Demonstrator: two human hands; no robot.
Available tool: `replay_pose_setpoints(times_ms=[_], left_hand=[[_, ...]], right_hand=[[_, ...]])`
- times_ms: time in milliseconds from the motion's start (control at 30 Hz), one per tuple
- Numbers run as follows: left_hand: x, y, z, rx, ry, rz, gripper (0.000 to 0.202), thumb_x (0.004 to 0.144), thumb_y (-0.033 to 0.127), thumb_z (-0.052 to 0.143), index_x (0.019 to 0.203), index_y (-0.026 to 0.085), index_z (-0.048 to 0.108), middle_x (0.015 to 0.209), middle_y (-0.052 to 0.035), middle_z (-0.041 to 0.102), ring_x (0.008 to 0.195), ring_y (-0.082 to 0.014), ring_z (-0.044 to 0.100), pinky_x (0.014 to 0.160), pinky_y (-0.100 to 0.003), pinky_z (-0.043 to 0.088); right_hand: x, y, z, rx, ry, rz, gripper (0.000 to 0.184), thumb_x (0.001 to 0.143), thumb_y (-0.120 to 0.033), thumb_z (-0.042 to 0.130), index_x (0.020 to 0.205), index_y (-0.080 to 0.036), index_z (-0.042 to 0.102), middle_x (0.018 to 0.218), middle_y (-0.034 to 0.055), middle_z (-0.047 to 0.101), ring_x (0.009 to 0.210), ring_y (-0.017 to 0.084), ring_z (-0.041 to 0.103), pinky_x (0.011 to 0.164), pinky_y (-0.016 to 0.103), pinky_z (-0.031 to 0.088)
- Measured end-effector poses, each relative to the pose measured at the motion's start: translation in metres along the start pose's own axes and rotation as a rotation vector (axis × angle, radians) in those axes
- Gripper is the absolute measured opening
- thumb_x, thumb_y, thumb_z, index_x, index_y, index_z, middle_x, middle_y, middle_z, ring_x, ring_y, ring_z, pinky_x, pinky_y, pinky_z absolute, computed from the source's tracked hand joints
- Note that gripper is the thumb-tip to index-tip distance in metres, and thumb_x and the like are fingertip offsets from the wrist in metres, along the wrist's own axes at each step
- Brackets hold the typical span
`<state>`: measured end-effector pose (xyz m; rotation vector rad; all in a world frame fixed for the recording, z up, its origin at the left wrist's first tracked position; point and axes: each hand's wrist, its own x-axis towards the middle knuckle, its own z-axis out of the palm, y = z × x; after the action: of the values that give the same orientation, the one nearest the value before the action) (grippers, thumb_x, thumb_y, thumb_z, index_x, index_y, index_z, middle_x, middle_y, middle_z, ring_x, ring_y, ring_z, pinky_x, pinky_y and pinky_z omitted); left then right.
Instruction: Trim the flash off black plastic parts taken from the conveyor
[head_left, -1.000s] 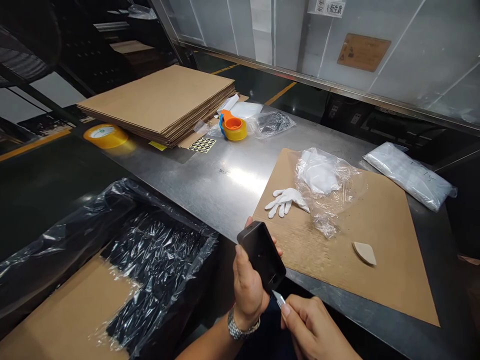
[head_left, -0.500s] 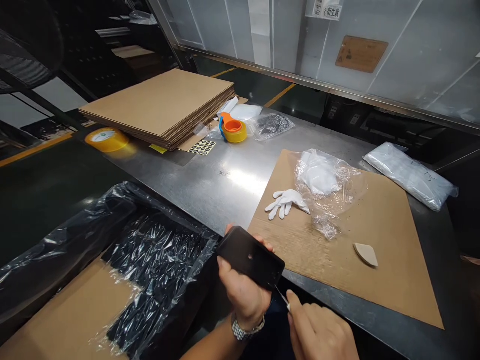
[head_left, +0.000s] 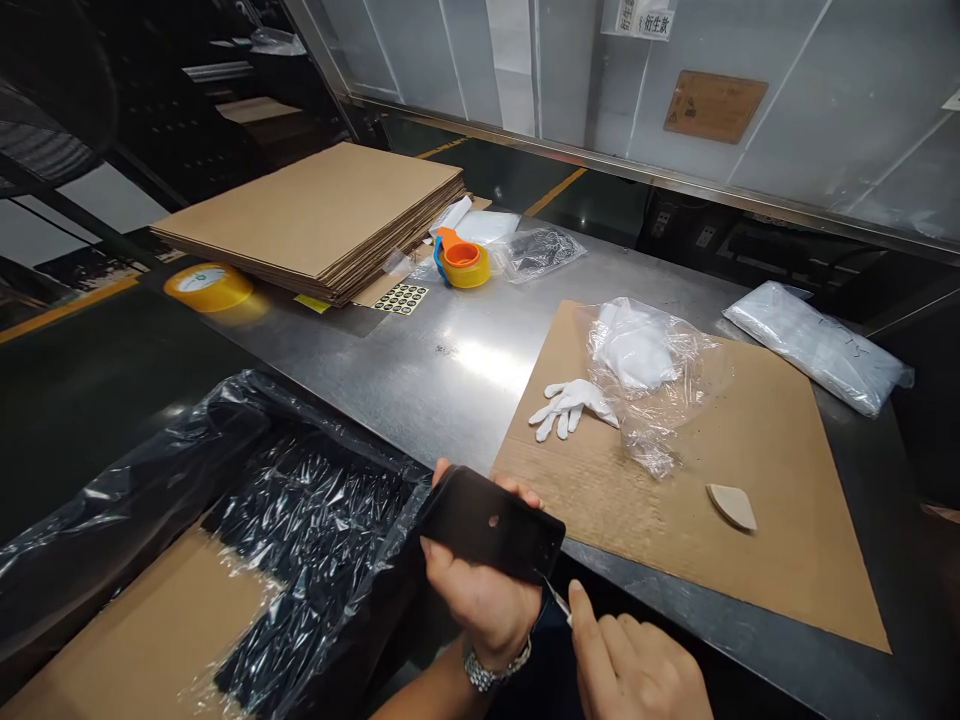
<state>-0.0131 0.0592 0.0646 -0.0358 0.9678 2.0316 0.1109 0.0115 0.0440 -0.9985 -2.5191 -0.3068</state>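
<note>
A black rectangular plastic shell [head_left: 469, 515] with a small round hole lies in my left hand [head_left: 487, 605], its fingers wrapped round the long sides. My right hand [head_left: 641, 665] is closed on a slim craft knife [head_left: 557, 600], whose thin metal blade touches the shell's lower edge near its right corner. Most of the knife's handle is hidden by my fingers. Just beyond my hands a white glove [head_left: 574, 405] rests on a flat cardboard sheet [head_left: 780, 430]. A beige wedge-shaped pad [head_left: 731, 507] sits farther right on that sheet.
A metal table [head_left: 375, 375] carries stacked cardboard [head_left: 322, 210], a tape dispenser [head_left: 465, 275], a tape roll [head_left: 208, 288], a sticker sheet [head_left: 401, 299], a clear plastic bag [head_left: 694, 385] and a wrapped white packet [head_left: 817, 345]. At lower left stands a box lined with black plastic [head_left: 322, 530].
My left hand and the shell have shifted slightly left and down in view. The knife has moved a little left along the shell's edge, its blade now more visible.
</note>
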Motion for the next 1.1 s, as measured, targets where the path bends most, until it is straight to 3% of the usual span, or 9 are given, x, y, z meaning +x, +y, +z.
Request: replay_pose_setpoints(times_ms=[233, 533, 767, 900, 1100], left_hand=[[-0.001, 0.0, 0.0, 0.011, 0.0, 0.017, 0.041, 0.086, 0.045, 0.023, 0.114, 0.04, 0.052, 0.068, -0.0018, 0.059, 0.059, -0.0168, 0.054, 0.056, -0.03, 0.048], [0.0, -0.003, -0.006, -0.003, -0.104, 0.091, 0.044, 0.084, 0.046, 0.026, 0.124, 0.039, 0.045, 0.068, -0.0023, 0.061, 0.058, -0.0172, 0.056, 0.053, -0.031, 0.05], [0.002, -0.01, -0.01, 0.036, -0.043, 0.099, 0.041, 0.082, 0.05, 0.033, 0.114, 0.036, 0.054, 0.068, -0.0023, 0.062, 0.056, -0.0168, 0.057, 0.053, -0.03, 0.05], [0.003, -0.011, -0.01, 0.067, -0.03, 0.063, 0.044, 0.079, 0.056, 0.037, 0.115, 0.036, 0.053, 0.068, -0.0019, 0.062, 0.057, -0.0171, 0.057, 0.051, -0.03, 0.05], [0.0, -0.007, -0.008, 0.103, 0.0, -0.069, 0.043, 0.085, 0.049, 0.035, 0.124, 0.037, 0.046, 0.073, -0.0006, 0.061, 0.062, -0.016, 0.058, 0.056, -0.028, 0.05]], right_hand=[[-0.003, -0.001, 0.002, 0.007, 0.003, -0.003, 0.026, 0.081, 0.0, 0.043, 0.097, -0.002, 0.063, 0.046, -0.0044, 0.044, 0.036, 0.007, 0.042, 0.041, 0.025, 0.024], [0.0, -0.002, 0.004, 0.023, 0.019, 0.012, 0.028, 0.081, 0.002, 0.039, 0.093, -0.003, 0.063, 0.045, -0.004, 0.045, 0.036, 0.007, 0.042, 0.04, 0.025, 0.023], [-0.004, -0.003, 0.001, -0.064, -0.038, 0.014, 0.033, 0.083, 0.002, 0.034, 0.097, -0.005, 0.063, 0.048, -0.0026, 0.044, 0.04, 0.008, 0.04, 0.043, 0.025, 0.023], [-0.001, -0.003, -0.001, -0.086, -0.025, 0.022, 0.033, 0.084, 0.001, 0.034, 0.098, -0.006, 0.063, 0.048, -0.0026, 0.042, 0.041, 0.008, 0.039, 0.044, 0.026, 0.024], [0.0, -0.002, -0.003, -0.082, -0.034, 0.015, 0.034, 0.084, 0.001, 0.034, 0.099, -0.007, 0.063, 0.047, -0.0022, 0.042, 0.04, 0.009, 0.039, 0.043, 0.026, 0.024]])
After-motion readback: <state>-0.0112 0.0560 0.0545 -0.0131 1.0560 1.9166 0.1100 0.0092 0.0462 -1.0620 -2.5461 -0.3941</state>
